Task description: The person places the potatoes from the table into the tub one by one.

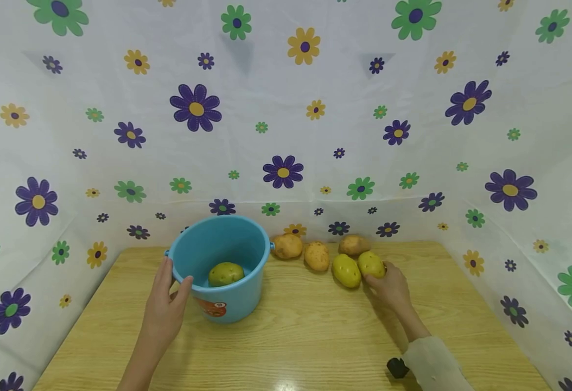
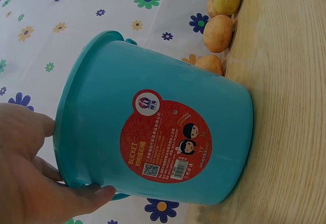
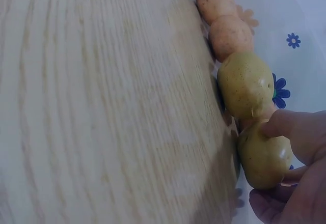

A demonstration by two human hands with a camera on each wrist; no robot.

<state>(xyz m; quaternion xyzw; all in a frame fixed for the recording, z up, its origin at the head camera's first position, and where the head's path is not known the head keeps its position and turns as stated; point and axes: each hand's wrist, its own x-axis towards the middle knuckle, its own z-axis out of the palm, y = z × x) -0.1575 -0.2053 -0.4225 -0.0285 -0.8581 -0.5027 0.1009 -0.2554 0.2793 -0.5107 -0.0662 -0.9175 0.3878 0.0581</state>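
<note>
At the left of the table stands a blue plastic bucket (image 1: 239,298), whose red label (image 2: 168,137) faces my left wrist view. My left hand (image 1: 164,307) holds the bucket's near-left rim, thumb against the outer wall. Inside the bucket lies one yellow-green potato (image 1: 226,273). Farther right, my right hand (image 1: 391,285) grips another yellow-green potato (image 3: 265,155) between thumb and fingers. Right beside it on the table is a second yellow-green potato (image 1: 346,271).
Several brown potatoes line the back of the wooden table (image 1: 305,336): one (image 1: 287,246) beside the bucket, one (image 1: 317,256) in the middle, one (image 1: 354,244) behind the yellow-green pair. A flower-printed cloth (image 1: 266,81) walls the back and sides. A small black object (image 1: 397,368) shows by the right sleeve.
</note>
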